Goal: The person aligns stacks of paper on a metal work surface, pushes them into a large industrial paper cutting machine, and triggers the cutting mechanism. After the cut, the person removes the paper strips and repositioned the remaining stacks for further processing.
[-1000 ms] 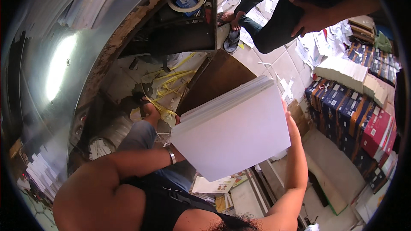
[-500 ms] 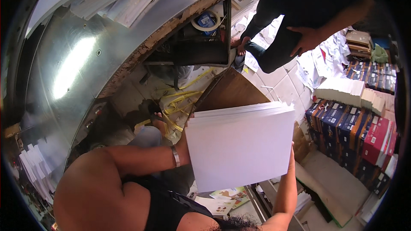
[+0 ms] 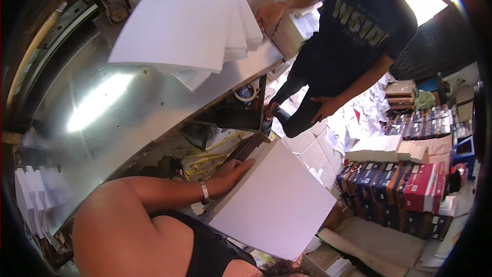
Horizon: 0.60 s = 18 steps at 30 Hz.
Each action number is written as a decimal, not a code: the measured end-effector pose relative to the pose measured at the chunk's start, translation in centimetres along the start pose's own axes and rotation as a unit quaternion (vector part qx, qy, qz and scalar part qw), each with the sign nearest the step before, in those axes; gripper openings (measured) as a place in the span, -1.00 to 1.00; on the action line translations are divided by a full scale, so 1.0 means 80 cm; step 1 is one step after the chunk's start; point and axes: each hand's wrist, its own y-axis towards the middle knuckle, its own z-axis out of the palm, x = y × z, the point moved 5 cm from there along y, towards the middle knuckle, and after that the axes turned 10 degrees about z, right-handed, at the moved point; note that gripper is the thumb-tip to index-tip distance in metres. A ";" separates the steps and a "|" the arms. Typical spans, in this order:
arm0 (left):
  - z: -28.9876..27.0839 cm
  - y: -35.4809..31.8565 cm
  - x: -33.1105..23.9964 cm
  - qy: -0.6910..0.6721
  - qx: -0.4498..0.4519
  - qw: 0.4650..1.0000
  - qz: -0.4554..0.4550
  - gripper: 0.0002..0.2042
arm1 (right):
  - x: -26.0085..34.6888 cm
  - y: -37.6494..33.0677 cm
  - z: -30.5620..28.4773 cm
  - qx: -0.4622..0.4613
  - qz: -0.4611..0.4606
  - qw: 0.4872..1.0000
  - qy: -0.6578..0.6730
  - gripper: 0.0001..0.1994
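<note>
A thick stack of white paper (image 3: 279,200) tilts in front of my body, its broad top sheet facing up. My left hand (image 3: 230,175), with a metal bracelet at the wrist, closes on the stack's left edge, fingers lying along the side. The stack hides my right hand; only a sliver of skin shows by its lower corner. On the metal table (image 3: 128,123) ahead lies a fanned pile of large white sheets (image 3: 179,20). A co-worker's hand (image 3: 270,15) is beside that pile.
The co-worker (image 3: 359,46) in a dark T-shirt stands beyond the table's right end. Blue and red boxes (image 3: 389,184) are stacked at the right. Loose papers (image 3: 359,118) litter the tiled floor. Yellow straps (image 3: 210,161) lie under the table. Narrow paper stacks (image 3: 33,195) stand far left.
My view has lifted, showing more of the table and co-worker. The paper stack has turned and tilted, its upper end going right. My left hand is now plainly visible; my right forearm has dropped from sight.
</note>
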 end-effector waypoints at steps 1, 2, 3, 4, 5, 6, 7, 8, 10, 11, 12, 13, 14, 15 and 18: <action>-0.001 0.000 -0.013 0.018 0.013 1.000 0.007 -0.14 | 0.016 -0.010 0.017 0.004 -0.007 1.000 0.001 -0.17; -0.003 -0.001 -0.025 0.027 0.034 0.999 0.010 -0.14 | 0.034 -0.018 0.035 0.011 -0.015 1.000 -0.002 -0.17; -0.007 -0.003 -0.038 0.026 0.026 0.999 0.032 -0.14 | 0.048 -0.026 0.054 0.015 -0.024 1.000 -0.002 -0.17; -0.013 -0.004 -0.053 0.033 0.050 0.996 0.070 -0.15 | 0.060 -0.031 0.076 0.020 -0.034 0.999 -0.001 -0.17; -0.010 -0.009 -0.064 0.033 0.079 0.991 0.104 -0.15 | 0.074 -0.038 0.093 0.023 -0.044 0.999 -0.002 -0.17; -0.015 -0.009 -0.080 0.023 0.084 0.989 0.121 -0.15 | 0.089 -0.042 0.116 0.029 -0.055 0.998 -0.005 -0.17; -0.025 -0.017 -0.096 0.051 0.073 0.981 0.171 -0.15 | 0.100 -0.049 0.137 0.033 -0.060 0.998 -0.007 -0.17; -0.025 -0.036 -0.108 0.069 0.062 0.970 0.226 -0.15 | 0.113 -0.055 0.155 0.036 -0.065 0.997 -0.011 -0.17; -0.034 -0.064 -0.135 0.034 0.082 0.969 0.231 -0.12 | 0.140 -0.063 0.200 0.052 -0.078 0.996 -0.007 -0.17; -0.042 -0.077 -0.155 0.008 0.100 0.963 0.250 -0.08 | 0.155 -0.068 0.223 0.061 -0.087 0.994 -0.007 -0.17; -0.052 -0.089 -0.165 0.008 0.110 0.973 0.203 0.04 | 0.168 -0.072 0.246 0.069 -0.095 0.993 -0.006 -0.17; -0.062 -0.103 -0.179 0.011 0.113 0.972 0.204 0.04 | 0.179 -0.078 0.267 0.076 -0.103 0.992 -0.007 -0.17; -0.070 -0.117 -0.194 -0.001 0.122 0.970 0.209 0.08 | 0.190 -0.084 0.287 0.081 -0.107 0.991 -0.007 -0.16; -0.077 -0.128 -0.208 -0.019 0.134 0.968 0.212 0.12 | 0.202 -0.089 0.306 0.086 -0.114 0.990 -0.012 -0.16; -0.107 -0.155 -0.245 -0.020 0.142 0.966 0.217 0.22 | 0.236 -0.104 0.353 0.094 -0.130 0.987 -0.024 -0.16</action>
